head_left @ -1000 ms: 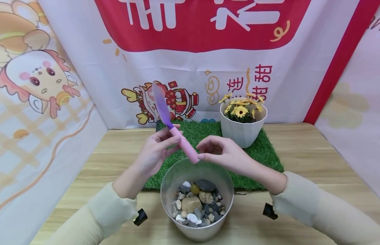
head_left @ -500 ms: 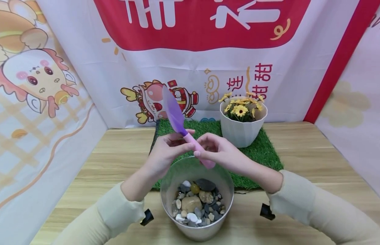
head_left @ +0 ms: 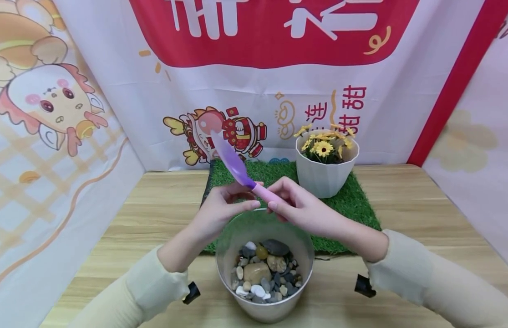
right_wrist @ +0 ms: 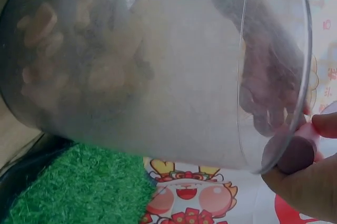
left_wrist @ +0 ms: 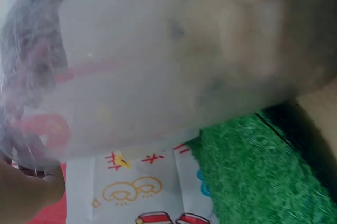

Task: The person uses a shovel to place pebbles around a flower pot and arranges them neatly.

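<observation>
A toy trowel with a purple blade and a pink handle slants above a translucent bucket, its blade up and to the left. My right hand pinches the handle between thumb and fingers; in the right wrist view, the pink handle shows at the fingers beyond the bucket's rim. My left hand stays beside the trowel's neck, thumb and fingers apart and no longer pinching it. Whether those fingertips still touch the handle is hard to see. Inside the bucket lie several pebbles of mixed sizes.
Behind the bucket, a green turf mat lies on the wooden table. A white pot with yellow flowers stands on the mat's back right. Printed cloth hangs behind and at both sides.
The left hand carried the trowel right to the right hand, which took hold of its handle. The left fingers have since loosened, and the blade has tilted lower.
</observation>
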Demonstrator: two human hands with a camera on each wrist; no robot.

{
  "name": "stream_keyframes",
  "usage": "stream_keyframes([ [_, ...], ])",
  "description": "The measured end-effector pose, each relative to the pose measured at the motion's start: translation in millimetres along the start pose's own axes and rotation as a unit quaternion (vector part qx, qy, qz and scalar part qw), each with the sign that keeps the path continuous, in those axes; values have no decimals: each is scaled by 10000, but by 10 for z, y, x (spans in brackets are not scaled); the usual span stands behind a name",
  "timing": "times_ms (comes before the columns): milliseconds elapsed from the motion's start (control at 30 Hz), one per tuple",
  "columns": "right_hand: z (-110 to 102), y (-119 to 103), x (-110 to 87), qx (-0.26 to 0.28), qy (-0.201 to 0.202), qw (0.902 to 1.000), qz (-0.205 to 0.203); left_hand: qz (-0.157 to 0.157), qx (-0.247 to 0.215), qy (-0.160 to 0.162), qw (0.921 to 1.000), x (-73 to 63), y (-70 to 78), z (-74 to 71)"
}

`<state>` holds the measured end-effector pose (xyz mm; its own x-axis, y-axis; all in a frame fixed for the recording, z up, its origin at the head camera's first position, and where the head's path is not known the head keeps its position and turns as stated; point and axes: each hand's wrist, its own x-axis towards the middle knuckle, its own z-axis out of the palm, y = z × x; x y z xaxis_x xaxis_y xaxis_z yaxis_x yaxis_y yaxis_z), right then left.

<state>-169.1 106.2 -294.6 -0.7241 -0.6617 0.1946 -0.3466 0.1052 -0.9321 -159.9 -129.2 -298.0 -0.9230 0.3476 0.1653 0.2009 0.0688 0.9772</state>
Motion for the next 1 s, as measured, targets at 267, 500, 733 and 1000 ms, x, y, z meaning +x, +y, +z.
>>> stream_keyframes([
  [267,-153,-32,-146,-735,296,9969,0,-112,239,25,9996,-54,-180,-201],
  [500,-219,-50,-280,-1466,331,9886,-137,-405,42,86,9991,-136,-226,-348],
  [733,-256,-46,-385,-1768,338,9836,-116,-698,-11,25,9976,-195,-232,-407],
  [1000,-282,-31,-470,-2102,308,9771,-154,-1138,-128,45,9934,-291,-283,-427],
])
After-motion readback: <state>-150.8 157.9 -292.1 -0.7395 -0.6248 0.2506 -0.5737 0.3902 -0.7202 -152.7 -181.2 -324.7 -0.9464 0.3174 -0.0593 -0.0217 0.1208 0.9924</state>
